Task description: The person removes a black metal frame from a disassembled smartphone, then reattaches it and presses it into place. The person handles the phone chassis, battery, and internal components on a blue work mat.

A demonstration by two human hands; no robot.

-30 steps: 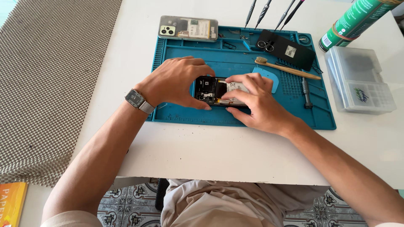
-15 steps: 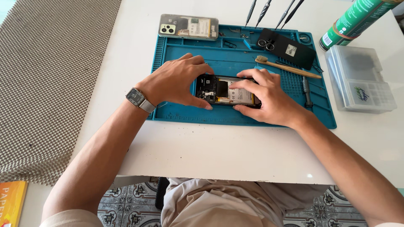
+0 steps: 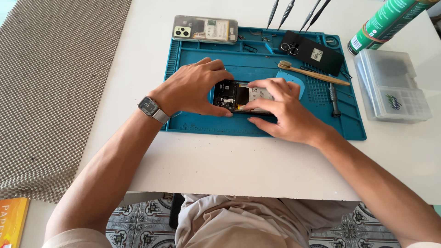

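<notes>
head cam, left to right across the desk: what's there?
Woven grey mat → wristwatch → left hand → opened phone → right hand → screwdriver → clear plastic box

The opened phone (image 3: pixel 239 96) lies half hidden under both hands; its circuit parts are too small to tell. At one o'clock, the green can (image 3: pixel 383 23) and four tool handles (image 3: pixel 294 11) are cut off by the edge.

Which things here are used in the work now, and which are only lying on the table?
In use: opened phone, held by left hand and right hand, on the blue repair mat.

Lying about: toothbrush, screwdriver, black back cover, second phone, green spray can, clear plastic box.
</notes>
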